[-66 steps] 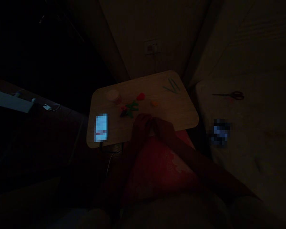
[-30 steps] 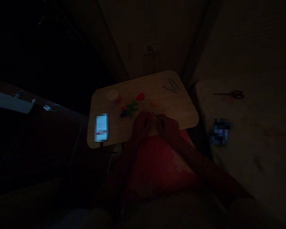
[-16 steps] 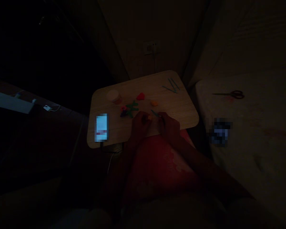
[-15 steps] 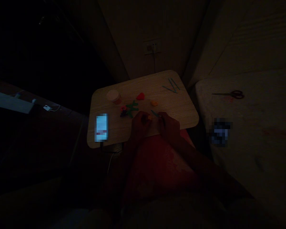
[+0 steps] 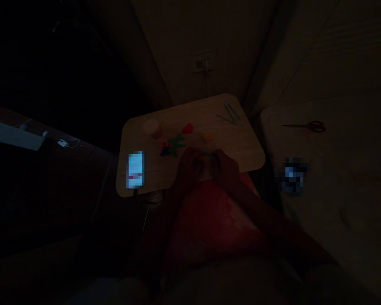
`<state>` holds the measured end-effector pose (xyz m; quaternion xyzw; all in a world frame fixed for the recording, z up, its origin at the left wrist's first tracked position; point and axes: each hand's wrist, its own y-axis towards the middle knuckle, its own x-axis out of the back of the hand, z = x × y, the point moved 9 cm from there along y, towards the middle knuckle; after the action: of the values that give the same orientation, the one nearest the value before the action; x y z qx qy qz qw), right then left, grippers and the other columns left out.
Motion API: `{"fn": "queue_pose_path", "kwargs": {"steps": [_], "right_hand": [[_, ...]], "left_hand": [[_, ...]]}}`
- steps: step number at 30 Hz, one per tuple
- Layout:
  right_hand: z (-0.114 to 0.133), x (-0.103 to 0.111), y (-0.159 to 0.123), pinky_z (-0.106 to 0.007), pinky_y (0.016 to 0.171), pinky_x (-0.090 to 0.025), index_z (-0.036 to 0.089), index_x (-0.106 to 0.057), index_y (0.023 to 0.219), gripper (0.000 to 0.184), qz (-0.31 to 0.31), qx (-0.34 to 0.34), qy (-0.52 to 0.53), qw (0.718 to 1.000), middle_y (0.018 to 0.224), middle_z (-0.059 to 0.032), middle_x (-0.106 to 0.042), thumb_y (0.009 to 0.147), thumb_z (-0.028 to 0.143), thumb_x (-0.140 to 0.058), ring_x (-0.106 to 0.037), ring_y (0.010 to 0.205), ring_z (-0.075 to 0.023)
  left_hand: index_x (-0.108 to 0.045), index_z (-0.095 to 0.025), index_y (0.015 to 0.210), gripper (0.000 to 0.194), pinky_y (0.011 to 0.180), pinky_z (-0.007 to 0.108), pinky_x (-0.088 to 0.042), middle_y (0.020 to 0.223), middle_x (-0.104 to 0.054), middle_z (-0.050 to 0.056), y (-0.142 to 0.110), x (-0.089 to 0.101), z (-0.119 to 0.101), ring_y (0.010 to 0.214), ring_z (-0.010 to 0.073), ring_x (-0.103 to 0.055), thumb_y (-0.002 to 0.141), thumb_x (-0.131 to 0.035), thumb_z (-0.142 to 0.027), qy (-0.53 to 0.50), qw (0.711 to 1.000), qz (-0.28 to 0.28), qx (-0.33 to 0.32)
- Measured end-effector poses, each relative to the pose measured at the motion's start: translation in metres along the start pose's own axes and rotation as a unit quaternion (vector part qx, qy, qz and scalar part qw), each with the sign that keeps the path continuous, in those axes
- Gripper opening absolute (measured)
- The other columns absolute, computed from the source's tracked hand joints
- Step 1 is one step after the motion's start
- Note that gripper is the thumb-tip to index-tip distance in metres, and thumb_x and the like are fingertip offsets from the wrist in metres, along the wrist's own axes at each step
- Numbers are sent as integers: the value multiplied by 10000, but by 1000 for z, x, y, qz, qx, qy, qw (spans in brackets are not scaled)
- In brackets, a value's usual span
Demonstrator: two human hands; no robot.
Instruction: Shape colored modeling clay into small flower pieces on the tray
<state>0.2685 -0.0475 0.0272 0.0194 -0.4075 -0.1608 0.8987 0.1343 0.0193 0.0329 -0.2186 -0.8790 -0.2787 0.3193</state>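
In the dim head view, my right hand [image 5: 225, 165] is closed around a thin teal clay modelling tool [image 5: 207, 154], whose tip points left toward my other hand. My left hand [image 5: 190, 164] has its fingers curled at the near edge of the small table; the orange clay in its fingertips is now hidden by shadow and fingers. Just beyond lie green clay strips [image 5: 177, 145], a dark and pinkish clay lump [image 5: 164, 148], a red clay piece [image 5: 187, 128] and an orange clay piece [image 5: 207, 137].
A lidded tub [image 5: 152, 128] stands at the table's back left, a lit phone [image 5: 135, 169] at its front left. Several thin teal tools [image 5: 229, 114] lie at the back right. Scissors [image 5: 314, 126] rest on the pale surface to the right. A wall socket [image 5: 203, 62] is behind.
The teal tool has swung flatter, and its tip is nearer my left hand. My left hand has turned slightly, so the orange clay in it no longer shows. The picture is darker.
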Motion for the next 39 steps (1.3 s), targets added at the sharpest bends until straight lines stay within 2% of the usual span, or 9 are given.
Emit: {"fn": "queue_pose_path", "kwargs": {"steps": [5,12,17,24,28,33,36,39], "right_hand": [[0,0,0,-334,754,-454,157,-647,1211,365,-2,0,6,1000,1013,-146,-772,1029,314,-372,-699,884,-268],[0,1,0,-340,755,-454,163,-646,1203,358,-2,3,20,1000,1024,-141,-772,1016,306,-376,-706,891,-275],[-3,2,0,-339,752,-450,163,-650,1211,358,3,-15,16,1000,1015,-143,-776,1006,302,-392,-705,875,-274],[-6,6,0,-336,733,-434,165,-662,1196,365,-19,-28,23,999,998,-134,-776,1020,317,-381,-701,855,-270],[-10,10,2,-333,726,-425,166,-667,1190,370,-31,-38,18,999,1032,-141,-779,1028,317,-371,-699,853,-263],[-13,17,7,-324,679,-381,170,-698,1141,385,-29,-35,-18,999,950,-131,-784,1039,365,-382,-689,807,-257],[-16,19,12,-324,644,-344,182,-739,1029,408,-15,-37,-59,997,903,-129,-785,1047,415,-404,-681,771,-250],[-18,18,20,-334,650,-346,180,-764,967,429,-3,-25,-93,995,866,-135,-785,1043,437,-430,-677,741,-249]], "left_hand": [[-686,-199,1044,90,988,408,-559,1112,-652,87,-1,5,0,1067,237,-646,969,-645,-228,6,1000,-25,-2],[-684,-208,1092,139,1007,412,-557,1169,-689,97,-2,3,1,1107,229,-666,1011,-586,-262,-33,999,-23,-8],[-619,-218,1261,290,1052,436,-541,1242,-696,110,-3,4,6,1165,248,-656,987,-643,-309,-28,999,-37,23],[-671,-203,1165,206,1030,453,-533,1163,-715,97,-3,2,7,1125,258,-646,967,-672,-257,19,999,-30,5],[-678,-210,1154,199,1012,445,-538,1142,-733,94,-3,1,12,1103,257,-658,972,-680,-289,9,999,-26,21],[-648,-208,1204,245,1057,457,-522,1207,-726,108,-5,3,15,1155,262,-660,981,-668,-306,-2,998,-48,45],[-633,-214,1216,321,1068,471,-508,1217,-713,111,-5,4,13,1164,276,-646,933,-738,-321,17,997,-59,43],[-653,-211,1143,351,1029,467,-515,1171,-705,99,-2,5,12,1126,287,-636,860,-822,-330,50,996,-58,47]]}}
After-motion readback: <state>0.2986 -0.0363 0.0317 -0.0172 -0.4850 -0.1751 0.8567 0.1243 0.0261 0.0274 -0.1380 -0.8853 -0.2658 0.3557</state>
